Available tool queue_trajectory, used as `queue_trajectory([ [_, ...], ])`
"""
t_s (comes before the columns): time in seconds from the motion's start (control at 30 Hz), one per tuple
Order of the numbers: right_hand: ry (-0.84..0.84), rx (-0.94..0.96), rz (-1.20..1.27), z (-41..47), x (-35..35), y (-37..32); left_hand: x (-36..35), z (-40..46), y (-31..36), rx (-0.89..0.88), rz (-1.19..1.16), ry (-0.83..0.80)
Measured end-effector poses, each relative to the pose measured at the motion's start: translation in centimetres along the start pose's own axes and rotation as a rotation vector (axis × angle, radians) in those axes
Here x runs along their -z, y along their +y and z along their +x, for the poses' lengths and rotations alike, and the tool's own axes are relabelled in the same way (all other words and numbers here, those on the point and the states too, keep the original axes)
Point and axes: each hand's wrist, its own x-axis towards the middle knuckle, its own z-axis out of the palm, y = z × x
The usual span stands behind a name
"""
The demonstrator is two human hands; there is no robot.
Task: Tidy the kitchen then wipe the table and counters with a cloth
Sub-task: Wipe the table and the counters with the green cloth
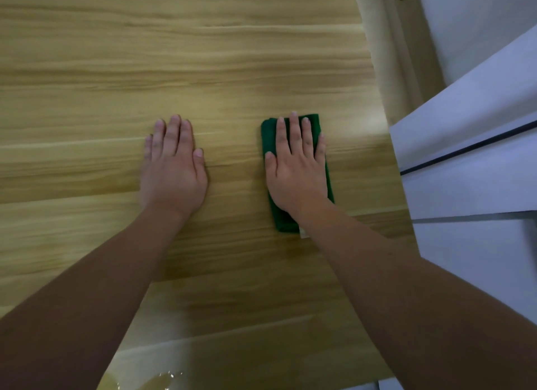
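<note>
Hands are two, both lying flat with palms down on one wooden table point(87, 70). Left hand point(173, 169) is bare with fingers together, holding nothing. Right hand point(296, 169) presses with fingers spread on one folded green cloth point(268, 131) near the table's right edge.

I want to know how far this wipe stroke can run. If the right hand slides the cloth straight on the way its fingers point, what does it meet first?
Nothing, apparently: ahead of the right hand and green cloth lies only bare wooden table up to the picture's top.
</note>
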Motion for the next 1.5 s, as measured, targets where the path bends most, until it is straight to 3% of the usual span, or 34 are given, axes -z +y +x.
queue_trajectory([
  [1.03, -0.039, -0.028, 0.024, -14.4, -2.0, 0.0, 2.5, -1.5, 1.0, -0.033, 0.001, -0.098],
  [1.13, -0.047, -0.028, 0.024, -14.4, -1.9, 0.0, 3.6, -4.2, 3.0, -0.128, -0.043, -0.066],
  [1.33, -0.043, -0.009, 0.030, -15.1, -1.7, 0.1, 1.0, -13.4, 5.4, -0.228, -0.011, -0.190],
  [1.5, -0.025, -0.002, 0.019, -17.7, -2.4, 0.6, -0.1, -14.1, 5.1, -0.229, -0.065, -0.108],
])
